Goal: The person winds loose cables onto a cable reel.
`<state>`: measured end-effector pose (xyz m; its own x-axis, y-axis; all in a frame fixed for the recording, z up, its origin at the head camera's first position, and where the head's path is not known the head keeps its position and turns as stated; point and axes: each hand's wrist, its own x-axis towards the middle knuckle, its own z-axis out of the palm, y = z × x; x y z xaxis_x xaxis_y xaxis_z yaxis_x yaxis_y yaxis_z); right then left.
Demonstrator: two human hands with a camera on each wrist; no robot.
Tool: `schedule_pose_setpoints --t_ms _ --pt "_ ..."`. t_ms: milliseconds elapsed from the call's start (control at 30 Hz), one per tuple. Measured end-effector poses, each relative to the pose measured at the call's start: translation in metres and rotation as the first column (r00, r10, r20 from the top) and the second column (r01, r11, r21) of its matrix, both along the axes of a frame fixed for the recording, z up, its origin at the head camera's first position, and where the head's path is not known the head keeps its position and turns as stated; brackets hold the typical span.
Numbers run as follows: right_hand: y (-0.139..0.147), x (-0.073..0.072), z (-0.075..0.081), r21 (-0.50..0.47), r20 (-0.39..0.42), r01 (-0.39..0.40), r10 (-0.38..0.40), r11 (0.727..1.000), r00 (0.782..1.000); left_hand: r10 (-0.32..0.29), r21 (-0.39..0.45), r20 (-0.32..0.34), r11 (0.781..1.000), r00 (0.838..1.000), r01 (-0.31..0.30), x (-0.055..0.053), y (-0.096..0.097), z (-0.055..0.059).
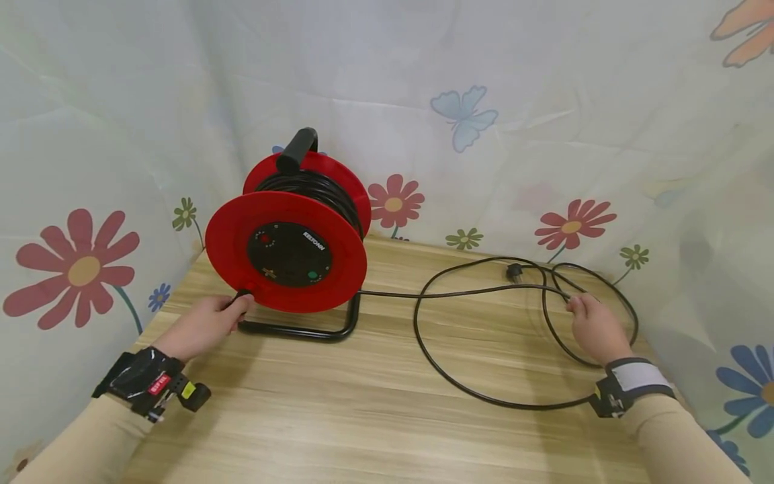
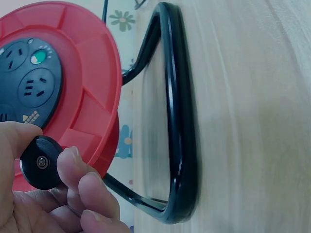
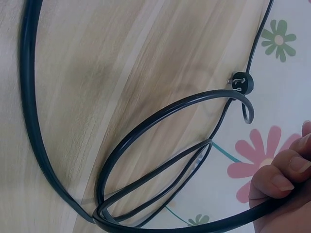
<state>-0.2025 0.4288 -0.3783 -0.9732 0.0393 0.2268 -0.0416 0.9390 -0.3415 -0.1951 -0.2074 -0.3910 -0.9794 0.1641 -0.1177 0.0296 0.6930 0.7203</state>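
On the far left, a black strap with a small camera circles the person's left wrist. The left hand is mostly closed, thumb and fingers pinching the black crank knob on the near face of a red cable reel. The reel stands on the table, just beyond the left hand and to its right, with a black socket panel at its centre and black cable wound between its two discs. Its black carrying handle rises beyond and above the left hand, and the lower bar of its black tubular stand lies just right of that hand.

From the reel, a length of black cable runs across to the right hand, whose curled fingers hold it. Loose loops of cable lie on the table, mostly left of the right hand; one disappears at the right wrist. A black plug lies farther off than the right hand and to its left, near the flower-printed sheet.
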Motion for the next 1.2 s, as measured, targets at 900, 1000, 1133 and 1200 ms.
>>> schedule_pose_setpoints --t_ms 900,1000,1133,1200 --pt "-0.027 0.001 -0.006 0.005 -0.012 -0.153 0.153 0.988 0.988 0.213 0.306 -0.008 0.931 0.977 -0.2 0.004 -0.012 0.024" --pt "-0.035 0.001 -0.004 0.009 0.036 -0.139 0.138 0.99 0.99 0.234 0.341 -0.025 0.916 0.972 -0.211 0.004 -0.01 0.029" --pt "-0.044 0.001 -0.004 0.006 0.089 -0.118 0.117 0.993 0.989 0.247 0.385 -0.046 0.899 0.968 -0.211 0.003 -0.009 0.034" --pt "-0.048 0.001 -0.004 0.004 0.094 -0.113 0.112 0.994 0.989 0.251 0.401 -0.053 0.892 0.967 -0.209 0.003 -0.008 0.036"
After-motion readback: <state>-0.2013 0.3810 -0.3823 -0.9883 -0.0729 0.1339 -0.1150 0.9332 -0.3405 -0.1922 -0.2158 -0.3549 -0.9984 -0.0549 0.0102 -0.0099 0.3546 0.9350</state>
